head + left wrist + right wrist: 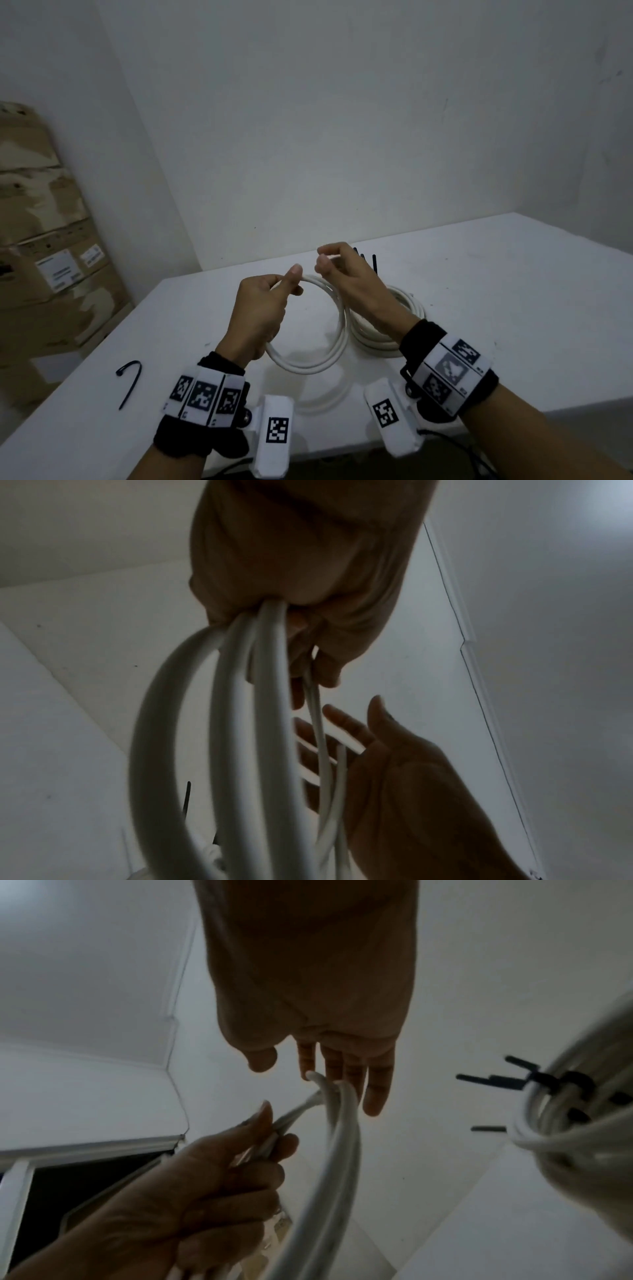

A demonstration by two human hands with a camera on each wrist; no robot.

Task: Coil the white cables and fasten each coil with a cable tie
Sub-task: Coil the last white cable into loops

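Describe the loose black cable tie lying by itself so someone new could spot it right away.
Start at the white table and look to its near left part, left of the left hand. There lies a thin black cable tie, hooked at its far end. Unlike the black ties behind the right hand, it lies alone.

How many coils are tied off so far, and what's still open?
One coil lies on the table, and the right wrist view shows black ties on it. A second coil is in hand: the left hand grips its loops, the right hand guides the loose end. It carries no tie yet; a loose black tie lies nearby.
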